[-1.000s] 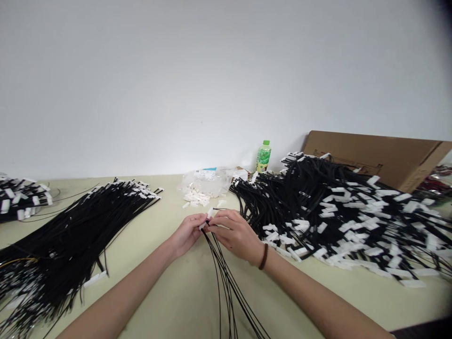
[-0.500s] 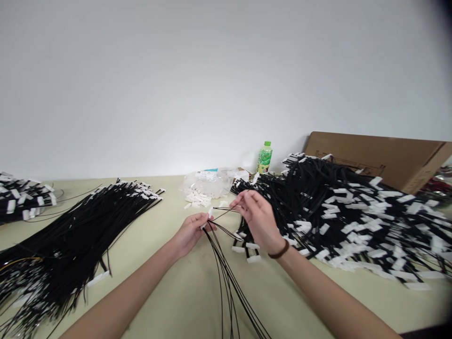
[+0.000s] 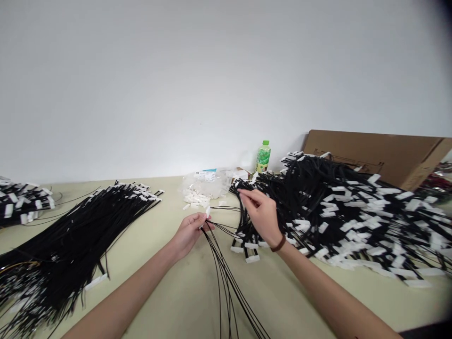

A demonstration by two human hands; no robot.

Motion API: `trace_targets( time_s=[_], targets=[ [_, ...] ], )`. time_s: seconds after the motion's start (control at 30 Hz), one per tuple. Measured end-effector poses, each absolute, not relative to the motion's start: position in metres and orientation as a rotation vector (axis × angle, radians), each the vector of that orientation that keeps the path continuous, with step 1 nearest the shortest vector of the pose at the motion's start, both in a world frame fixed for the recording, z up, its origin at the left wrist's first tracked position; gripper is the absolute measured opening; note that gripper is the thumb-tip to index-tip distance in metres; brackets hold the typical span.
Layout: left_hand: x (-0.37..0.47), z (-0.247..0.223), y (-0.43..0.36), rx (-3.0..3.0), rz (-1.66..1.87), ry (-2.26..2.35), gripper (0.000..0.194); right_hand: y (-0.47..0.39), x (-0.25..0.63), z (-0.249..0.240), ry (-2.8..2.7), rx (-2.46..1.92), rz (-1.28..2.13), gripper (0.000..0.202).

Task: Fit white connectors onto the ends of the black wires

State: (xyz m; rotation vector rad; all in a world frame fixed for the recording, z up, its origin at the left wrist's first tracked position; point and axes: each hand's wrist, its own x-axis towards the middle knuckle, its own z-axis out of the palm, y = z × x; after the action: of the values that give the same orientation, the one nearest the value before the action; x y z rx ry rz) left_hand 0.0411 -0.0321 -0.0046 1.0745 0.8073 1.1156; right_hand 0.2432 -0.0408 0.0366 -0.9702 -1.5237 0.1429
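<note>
- Left hand (image 3: 189,231): closed in a pinch on the upper ends of a thin bunch of black wires (image 3: 226,278), just above the table (image 3: 169,282). A small white connector (image 3: 208,212) shows at the fingertips; whether it is fitted on a wire cannot be told.
- Wires: the bunch runs from the left hand down toward the near table edge and out of view at the bottom. It lies between the two forearms.
- Right hand (image 3: 261,214): raised, thumb and forefinger pinched together at the near edge of the right pile (image 3: 339,212). A single thin black strand seems to lead from the left hand toward this pinch; the hold itself is too small to confirm. A dark band (image 3: 278,245) sits on the wrist.
- Right pile: a large heap of black wires with white connectors, covering the right side of the table. A few connector ends lie just under the right wrist.
- Left pile (image 3: 70,235): a long bundle of black wires, white ends pointing to the far side, well apart from the hands.
- Far-left pile (image 3: 21,202): a smaller bundle at the table's edge.
- Loose white connectors (image 3: 196,197) lie beside a clear bag (image 3: 208,181), beyond the left hand.
- Green bottle (image 3: 263,157): upright, against the wall, behind the right pile.
- Cardboard box (image 3: 374,153): flat, leaning at the far right.
</note>
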Motion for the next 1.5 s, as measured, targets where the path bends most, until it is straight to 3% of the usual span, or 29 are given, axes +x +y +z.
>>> trace_targets(
  time_s=[0.47, 1.07, 1.37, 1.5],
  targets=[
    [0.043, 0.001, -0.035, 1.031, 1.159, 0.768, 0.024, -0.055, 0.223, 0.026, -1.839, -0.986, -0.059, 0.026],
    [0.042, -0.002, -0.035, 1.151, 1.144, 0.778, 0.026, -0.054, 0.219, 0.023, -1.725, -1.016, 0.256, 0.023],
    [0.041, 0.0, -0.037, 1.307, 1.054, 0.803, 0.029, -0.055, 0.222, 0.024, -1.942, -0.976, -0.141, 0.012],
    [0.041, 0.0, -0.038, 1.407, 0.978, 0.769, 0.028, -0.056, 0.22, 0.021, -2.036, -0.91, -0.05, 0.013]
  ],
)
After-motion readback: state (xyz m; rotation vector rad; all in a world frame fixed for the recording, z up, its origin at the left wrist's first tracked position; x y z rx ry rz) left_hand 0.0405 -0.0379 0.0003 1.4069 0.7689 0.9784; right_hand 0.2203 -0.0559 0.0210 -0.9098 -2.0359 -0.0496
